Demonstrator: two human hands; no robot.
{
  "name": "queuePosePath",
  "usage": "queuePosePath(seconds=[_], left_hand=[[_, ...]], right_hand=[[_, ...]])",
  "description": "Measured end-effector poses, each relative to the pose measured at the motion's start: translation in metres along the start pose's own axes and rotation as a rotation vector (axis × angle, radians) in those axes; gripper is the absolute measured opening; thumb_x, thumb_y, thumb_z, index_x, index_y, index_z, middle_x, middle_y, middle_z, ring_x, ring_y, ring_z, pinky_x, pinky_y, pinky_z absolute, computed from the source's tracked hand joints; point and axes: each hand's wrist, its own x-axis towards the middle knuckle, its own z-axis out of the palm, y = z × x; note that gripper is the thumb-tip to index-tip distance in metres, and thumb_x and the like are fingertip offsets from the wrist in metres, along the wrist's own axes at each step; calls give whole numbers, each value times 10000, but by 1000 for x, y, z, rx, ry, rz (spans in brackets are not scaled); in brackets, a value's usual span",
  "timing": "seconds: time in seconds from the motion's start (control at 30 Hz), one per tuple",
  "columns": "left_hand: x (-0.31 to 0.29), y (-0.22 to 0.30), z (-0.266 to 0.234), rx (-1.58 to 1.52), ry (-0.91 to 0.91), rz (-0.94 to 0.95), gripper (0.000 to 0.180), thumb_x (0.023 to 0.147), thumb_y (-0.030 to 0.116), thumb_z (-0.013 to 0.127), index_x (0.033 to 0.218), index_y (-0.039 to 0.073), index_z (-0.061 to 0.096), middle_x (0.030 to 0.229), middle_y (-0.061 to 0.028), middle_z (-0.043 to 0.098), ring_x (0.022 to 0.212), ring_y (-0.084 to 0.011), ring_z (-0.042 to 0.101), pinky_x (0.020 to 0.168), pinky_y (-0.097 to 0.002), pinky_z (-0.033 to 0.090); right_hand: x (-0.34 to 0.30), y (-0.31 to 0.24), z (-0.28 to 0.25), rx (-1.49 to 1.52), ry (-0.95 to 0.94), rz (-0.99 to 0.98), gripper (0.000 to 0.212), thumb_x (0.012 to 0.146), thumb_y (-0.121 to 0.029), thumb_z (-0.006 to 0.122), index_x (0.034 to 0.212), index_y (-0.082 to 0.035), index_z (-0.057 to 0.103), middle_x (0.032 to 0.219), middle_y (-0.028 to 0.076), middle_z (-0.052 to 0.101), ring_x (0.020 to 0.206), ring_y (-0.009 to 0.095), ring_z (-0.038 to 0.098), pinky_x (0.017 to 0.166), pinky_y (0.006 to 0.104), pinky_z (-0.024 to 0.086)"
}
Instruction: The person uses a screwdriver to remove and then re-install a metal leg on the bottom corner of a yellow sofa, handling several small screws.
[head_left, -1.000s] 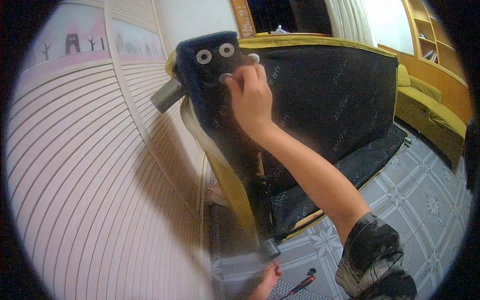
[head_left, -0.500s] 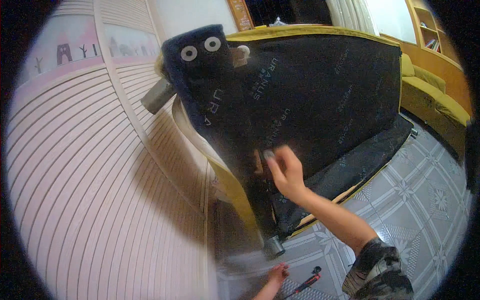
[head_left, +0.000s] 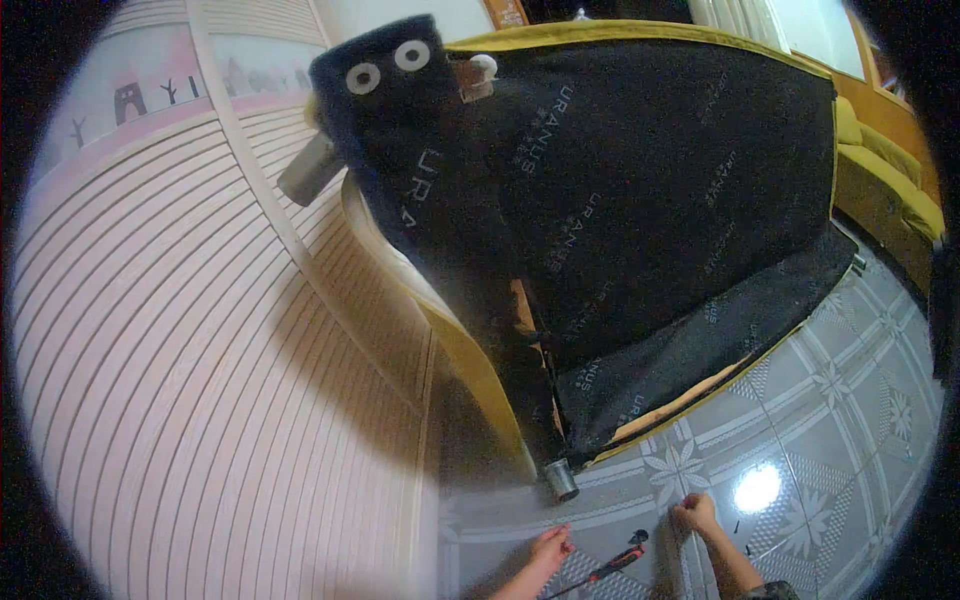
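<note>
Low over the tiled floor, my left hand (head_left: 551, 549) has its fingers curled in; anything inside it is hidden. My right hand (head_left: 697, 512) is closed too, knuckles forward, and whatever it may grip is too small to make out. Between the two hands lies a hand tool (head_left: 620, 562) with a red and black handle and a dark head. Ahead stands a tipped-up yellow sofa, its black underside cloth (head_left: 660, 190) facing me. A short grey cylindrical leg (head_left: 562, 481) at its lower corner is just beyond my hands.
Slatted pale doors (head_left: 230, 380) run along the left side. Another cylindrical leg (head_left: 308, 172) juts toward them. Bare wood (head_left: 690, 396) shows along the underside's lower edge. Small dark pieces (head_left: 738, 527) lie on the tiles right of my right hand. A yellow couch (head_left: 880, 170) stands far right.
My right hand has come down from in front of the sofa's underside to the floor, right of the tool. My left hand stays low, nearly in place. The view has shifted slightly.
</note>
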Motion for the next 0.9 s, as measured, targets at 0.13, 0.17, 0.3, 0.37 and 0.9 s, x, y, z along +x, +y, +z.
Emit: queuePosePath(seconds=[0.13,0.17,0.3,0.37,0.9], left_hand=[[4,-7,2,-42,12,12,172,783,144,616,922,70,546,700,-11,509,546,-110,459,502,-276,442],[3,-9,7,-83,-9,9,177,779,155,623,917,75,548,708,-8,514,537,-106,453,501,-273,439],[-9,-3,21,-23,46,0,119,799,106,583,912,70,578,747,-18,543,550,-101,453,492,-263,430],[-4,-7,13,-50,-7,-5,202,773,181,635,925,79,548,714,-6,505,553,-94,457,502,-261,436],[-10,-6,11,4,51,-15,187,778,154,626,916,58,543,757,-37,524,527,-108,461,507,-268,446]], right_hand=[[3,5,-7,-146,-196,35,312,570,-339,682,653,-43,630,626,128,607,590,263,599,552,356,462],[6,12,-1,-319,-203,20,308,571,-346,677,669,-56,639,640,130,610,608,282,599,566,371,468],[4,-16,-8,-445,-262,27,288,594,-358,643,677,-83,646,673,124,616,647,305,598,600,399,478],[9,-11,-2,-486,-265,12,288,609,-366,627,688,-89,647,694,119,620,668,302,600,611,396,480],[11,-22,-3,-507,-334,-3,293,609,-340,617,796,-117,651,812,120,624,770,301,600,651,393,483]])
